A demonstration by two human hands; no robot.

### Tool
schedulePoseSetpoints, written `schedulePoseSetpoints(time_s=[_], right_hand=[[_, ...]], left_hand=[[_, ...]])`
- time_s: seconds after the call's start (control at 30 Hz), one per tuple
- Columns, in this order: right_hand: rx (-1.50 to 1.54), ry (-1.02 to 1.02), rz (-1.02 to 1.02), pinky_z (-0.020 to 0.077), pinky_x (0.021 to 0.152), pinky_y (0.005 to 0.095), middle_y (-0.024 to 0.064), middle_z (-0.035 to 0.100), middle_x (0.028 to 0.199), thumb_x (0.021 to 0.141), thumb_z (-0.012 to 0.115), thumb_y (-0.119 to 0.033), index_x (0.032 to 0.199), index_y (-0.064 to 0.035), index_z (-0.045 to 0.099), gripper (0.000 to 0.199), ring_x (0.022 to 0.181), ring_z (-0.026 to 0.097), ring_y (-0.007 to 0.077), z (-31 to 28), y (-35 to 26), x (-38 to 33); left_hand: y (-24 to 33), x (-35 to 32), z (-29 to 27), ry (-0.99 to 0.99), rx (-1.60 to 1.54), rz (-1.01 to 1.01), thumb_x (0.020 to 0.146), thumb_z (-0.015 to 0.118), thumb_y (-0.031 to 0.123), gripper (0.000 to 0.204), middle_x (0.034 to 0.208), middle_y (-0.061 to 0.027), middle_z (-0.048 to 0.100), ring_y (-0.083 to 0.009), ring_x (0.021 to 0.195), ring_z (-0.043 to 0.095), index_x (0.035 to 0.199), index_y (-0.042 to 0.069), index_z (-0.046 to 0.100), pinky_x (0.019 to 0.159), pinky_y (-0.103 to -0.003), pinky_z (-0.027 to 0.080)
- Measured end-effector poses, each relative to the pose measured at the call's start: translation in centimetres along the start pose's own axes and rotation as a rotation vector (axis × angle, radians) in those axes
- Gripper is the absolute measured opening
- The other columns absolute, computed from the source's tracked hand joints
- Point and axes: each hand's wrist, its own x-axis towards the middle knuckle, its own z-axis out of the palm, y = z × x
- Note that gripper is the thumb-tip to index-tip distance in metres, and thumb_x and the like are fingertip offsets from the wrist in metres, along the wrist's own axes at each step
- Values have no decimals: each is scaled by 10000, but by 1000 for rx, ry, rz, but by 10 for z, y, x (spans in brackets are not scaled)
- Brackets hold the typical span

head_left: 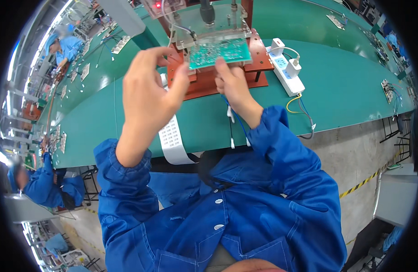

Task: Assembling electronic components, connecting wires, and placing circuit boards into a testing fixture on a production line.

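Both hands hold a green circuit board (220, 52) just in front of the red-brown test fixture (218, 68) on the green tabletop (345, 86). The left hand (147, 97) and right hand (231, 81) pinch its lower edge with their fingers. It looks mid-placement; seating it calls for careful alignment under the clear plate (209, 22).

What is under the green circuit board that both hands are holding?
Under the green circuit board sits the reddish-brown fixture base, on the green bench. The left hand and right hand cover much of the base's middle.
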Motion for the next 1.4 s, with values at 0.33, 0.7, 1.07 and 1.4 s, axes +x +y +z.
schedulePoseSetpoints(time_s=[0.33, 0.7, 1.07, 1.4], right_hand=[[-187, 5, -164, 188, 428, 226, -102, 310, 615, 962, 531, -617, 702, -145, 454, 544, 489, 263, 8, -5, 14, 14], [-186, -27, 30, 187, 454, 247, -91, 327, 617, 977, 463, -644, 812, -99, 529, 573, 504, 255, 27, 0, 11, 13], [-354, -88, -410, 367, 508, 254, 2, 572, 613, 1065, 411, -435, 784, -3, 634, 562, 544, 508, 91, -11, 20, 9], [-1290, -143, -482, 487, 886, 378, 167, 631, 1084, 811, 709, -50, 1080, -5, 691, 273, 1003, 612, 319, -2, -29, -101]], left_hand=[[38, 123, -2, 466, 127, 200, 816, 602, 86, 208, 1043, -243, 665, -427, 983, 661, 970, -19, 693, 849, -455, 523], [-1, 257, 0, -211, 396, 55, 838, 585, 320, 387, 884, -292, 686, -416, 825, 679, 856, -50, 696, 778, -454, 530], [20, 29, 30, 308, 21, 501, 700, 610, -28, 511, 1330, -182, 612, -346, 1266, 570, 1207, 11, 647, 1064, -471, 415], [-49, -237, -10, 216, -65, -780, 853, 598, 47, 129, 895, -139, 560, -268, 822, 546, 961, -19, 571, 772, -363, 457]])
